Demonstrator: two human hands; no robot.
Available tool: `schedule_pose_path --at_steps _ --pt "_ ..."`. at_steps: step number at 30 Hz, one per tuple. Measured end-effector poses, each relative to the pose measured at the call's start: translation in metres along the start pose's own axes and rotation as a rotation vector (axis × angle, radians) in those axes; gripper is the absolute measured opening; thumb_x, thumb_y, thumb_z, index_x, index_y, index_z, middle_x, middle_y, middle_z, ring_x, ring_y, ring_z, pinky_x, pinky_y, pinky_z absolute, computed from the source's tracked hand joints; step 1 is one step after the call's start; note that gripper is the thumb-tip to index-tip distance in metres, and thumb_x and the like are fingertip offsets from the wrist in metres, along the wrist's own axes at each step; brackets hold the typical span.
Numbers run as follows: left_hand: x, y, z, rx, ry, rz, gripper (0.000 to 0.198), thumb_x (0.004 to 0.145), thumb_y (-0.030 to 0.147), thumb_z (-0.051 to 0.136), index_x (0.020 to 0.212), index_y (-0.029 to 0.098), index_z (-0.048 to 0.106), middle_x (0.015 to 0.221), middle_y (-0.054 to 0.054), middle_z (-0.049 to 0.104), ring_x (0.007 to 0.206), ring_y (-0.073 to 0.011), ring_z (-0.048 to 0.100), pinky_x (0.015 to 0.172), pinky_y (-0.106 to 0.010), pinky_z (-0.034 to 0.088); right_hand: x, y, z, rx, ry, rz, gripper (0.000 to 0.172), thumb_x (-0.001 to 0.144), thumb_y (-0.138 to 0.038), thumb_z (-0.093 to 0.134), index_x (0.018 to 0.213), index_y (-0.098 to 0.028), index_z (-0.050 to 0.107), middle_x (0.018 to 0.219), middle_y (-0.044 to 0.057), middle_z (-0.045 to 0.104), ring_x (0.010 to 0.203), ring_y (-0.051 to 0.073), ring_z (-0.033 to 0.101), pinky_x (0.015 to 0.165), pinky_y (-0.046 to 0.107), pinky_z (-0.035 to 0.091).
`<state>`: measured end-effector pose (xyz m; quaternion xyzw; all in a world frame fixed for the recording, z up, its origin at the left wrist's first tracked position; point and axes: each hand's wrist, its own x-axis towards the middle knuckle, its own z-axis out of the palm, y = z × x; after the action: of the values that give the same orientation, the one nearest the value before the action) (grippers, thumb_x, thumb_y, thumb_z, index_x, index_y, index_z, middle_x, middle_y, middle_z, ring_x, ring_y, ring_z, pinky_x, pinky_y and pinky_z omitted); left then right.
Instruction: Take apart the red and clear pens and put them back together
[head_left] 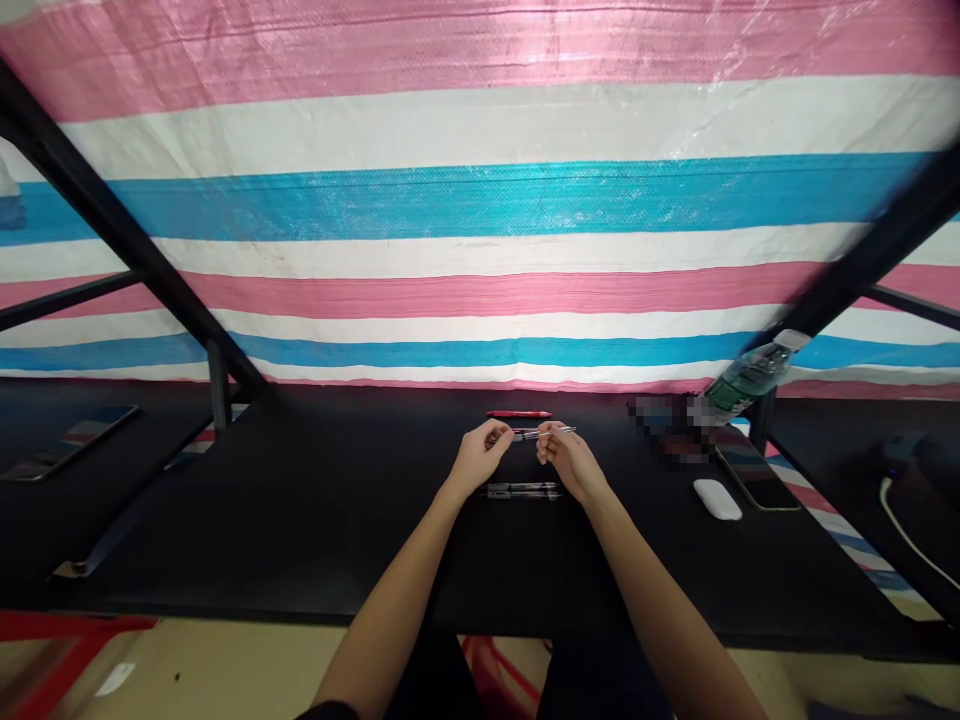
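Over the middle of the black table [315, 510], both hands pinch a slim clear pen [528, 434] held level between them. My left hand [478, 456] is closed at its left end, while my right hand [571, 460] is closed toward the right end, where a clear tip sticks out past the fingers. Whether the pen is in one piece or in parts is too small to tell. Just beyond the hands lies a red pen [519, 414]. Nearer me, a pair of clear pens with dark details [523, 490] rests side by side, between my wrists.
At the right stand a tilted plastic bottle [754, 378], a phone [757, 470] and a white rounded case [718, 499]. A dark tablet-like device [71, 442] lies far left. Black frame bars [150, 260] slope along both sides before a striped sheet [480, 200].
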<state>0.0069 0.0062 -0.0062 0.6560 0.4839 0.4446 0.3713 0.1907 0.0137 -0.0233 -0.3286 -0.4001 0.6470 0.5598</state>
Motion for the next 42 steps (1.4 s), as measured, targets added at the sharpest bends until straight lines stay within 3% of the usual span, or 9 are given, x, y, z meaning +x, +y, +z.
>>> schedule_pose_path --at_steps 3,8,13,16,21,25,29,37,42 --pt "-0.0001 0.0003 -0.0001 0.005 0.012 0.030 0.021 0.084 0.037 0.058 0.090 0.017 0.064 0.077 -0.002 0.064 0.069 -0.0142 0.057 0.059 -0.023 0.040 0.0007 0.0007 -0.0010 -0.014 0.000 -0.001 0.027 0.077 -0.044 0.067 0.085 -0.019 0.064 0.067 0.001 0.051 0.061 0.014 0.049 0.052 0.028 0.040" --pt "-0.0001 -0.0006 -0.0016 0.082 -0.015 0.022 0.029 0.090 0.038 0.048 0.076 0.017 0.063 0.068 -0.001 0.061 0.064 -0.0134 0.055 0.061 -0.025 0.040 0.0001 0.0007 -0.0004 0.002 -0.007 -0.001 0.026 0.077 -0.044 0.068 0.085 -0.019 0.065 0.066 0.001 0.052 0.061 0.014 0.049 0.052 0.028 0.040" --pt "-0.0007 0.0010 -0.0002 0.020 -0.001 0.034 0.021 0.084 0.037 0.057 0.091 0.017 0.064 0.079 -0.003 0.065 0.072 -0.0144 0.058 0.059 -0.023 0.040 -0.0003 -0.0005 0.0004 0.002 0.014 -0.001 0.025 0.077 -0.043 0.069 0.085 -0.019 0.065 0.067 0.001 0.051 0.061 0.014 0.049 0.051 0.027 0.041" --pt "-0.0004 0.0003 0.0001 0.025 -0.010 0.046 0.021 0.085 0.036 0.056 0.089 0.017 0.063 0.083 -0.003 0.065 0.073 -0.0143 0.058 0.059 -0.023 0.040 -0.0006 -0.0007 0.0006 0.024 -0.010 -0.002 0.024 0.077 -0.041 0.069 0.085 -0.018 0.066 0.066 0.001 0.052 0.061 0.014 0.050 0.051 0.027 0.041" --pt "0.0000 -0.0016 -0.0013 0.070 -0.031 0.031 0.029 0.089 0.038 0.049 0.075 0.016 0.061 0.066 0.000 0.057 0.062 -0.0122 0.051 0.058 -0.024 0.037 -0.0012 -0.0006 0.0004 0.072 -0.016 -0.003 0.022 0.078 -0.038 0.070 0.085 -0.018 0.068 0.066 0.001 0.054 0.061 0.013 0.051 0.051 0.026 0.041" --pt "-0.0013 0.0007 -0.0004 0.004 -0.024 0.025 0.024 0.086 0.039 0.055 0.086 0.017 0.062 0.072 -0.001 0.059 0.066 -0.0126 0.053 0.059 -0.023 0.038 -0.0007 -0.0005 -0.0009 0.083 -0.015 0.004 0.022 0.077 -0.037 0.071 0.087 -0.018 0.068 0.067 0.001 0.056 0.063 0.014 0.054 0.052 0.026 0.042" --pt "-0.0019 0.0033 0.0002 0.000 -0.035 0.044 0.021 0.084 0.036 0.057 0.083 0.016 0.062 0.074 -0.001 0.060 0.065 -0.0122 0.052 0.060 -0.023 0.038 -0.0013 -0.0005 -0.0007 0.065 -0.031 0.007 0.022 0.079 -0.037 0.069 0.089 -0.018 0.068 0.067 0.002 0.058 0.064 0.015 0.055 0.054 0.027 0.042" --pt "-0.0004 0.0026 -0.0030 0.091 -0.046 0.028 0.035 0.091 0.038 0.045 0.068 0.016 0.059 0.062 0.000 0.058 0.061 -0.0126 0.053 0.061 -0.024 0.038 -0.0020 -0.0013 -0.0007 0.083 -0.003 -0.006 0.021 0.078 -0.035 0.069 0.088 -0.017 0.068 0.067 0.001 0.057 0.062 0.013 0.052 0.052 0.026 0.041" --pt "0.0007 -0.0015 -0.0013 0.021 -0.019 0.004 0.025 0.087 0.036 0.050 0.076 0.017 0.061 0.067 0.000 0.059 0.064 -0.0132 0.055 0.063 -0.024 0.042 0.0007 -0.0021 -0.0020 0.127 0.074 -0.019 0.020 0.075 -0.034 0.071 0.085 -0.017 0.068 0.062 -0.003 0.046 0.054 0.009 0.042 0.045 0.022 0.033"
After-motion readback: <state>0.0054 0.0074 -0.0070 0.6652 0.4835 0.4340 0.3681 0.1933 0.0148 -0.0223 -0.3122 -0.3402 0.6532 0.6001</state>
